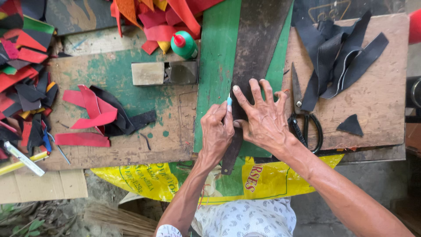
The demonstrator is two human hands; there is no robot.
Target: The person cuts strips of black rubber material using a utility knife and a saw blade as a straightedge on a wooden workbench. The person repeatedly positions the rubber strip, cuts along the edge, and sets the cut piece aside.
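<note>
The long dark strip of leather (pixel 256 48) lies along the green board (pixel 217 66), its lower end overhanging the near edge of the table (pixel 131 149). Black-handled scissors (pixel 307 123) crowd the right side; bare green board lies to the left. The right hand (pixel 265 116) presses flat, fingers spread, on the strip. The left hand (pixel 216 131) is curled shut around a small blue-tipped tool (pixel 229 101) at the strip's left edge.

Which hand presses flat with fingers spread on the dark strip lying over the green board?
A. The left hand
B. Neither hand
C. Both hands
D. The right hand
D. The right hand lies spread on the dark strip, while the left hand holds a small light-blue tool at its edge.
</note>
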